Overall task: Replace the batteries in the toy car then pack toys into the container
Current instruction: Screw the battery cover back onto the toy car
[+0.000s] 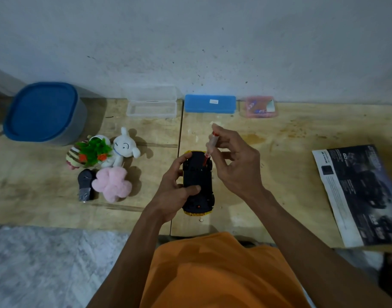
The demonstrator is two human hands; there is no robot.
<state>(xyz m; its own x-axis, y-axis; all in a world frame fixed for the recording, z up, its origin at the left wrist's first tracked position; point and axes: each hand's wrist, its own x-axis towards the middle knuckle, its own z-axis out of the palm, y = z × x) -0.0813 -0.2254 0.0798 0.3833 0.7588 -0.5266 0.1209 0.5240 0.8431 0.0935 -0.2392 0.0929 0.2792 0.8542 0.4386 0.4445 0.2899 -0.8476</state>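
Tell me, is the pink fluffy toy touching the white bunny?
Cannot tell. In the head view the pink fluffy toy lies right below the white bunny, their edges meeting without a plain gap.

The person wears an orange shirt (212, 270); both forearms are bare, without sleeves.

Toy car (198, 185): yellow body, dark underside up, frame centre, nose toward the wall. Screwdriver (209, 147), red-and-clear handle, tilted, tip on the chassis near its far end. Container (44, 113): blue lid on, upper left. Plush toys, left of centre: white (123, 146), pink (112, 183), striped (76, 157).
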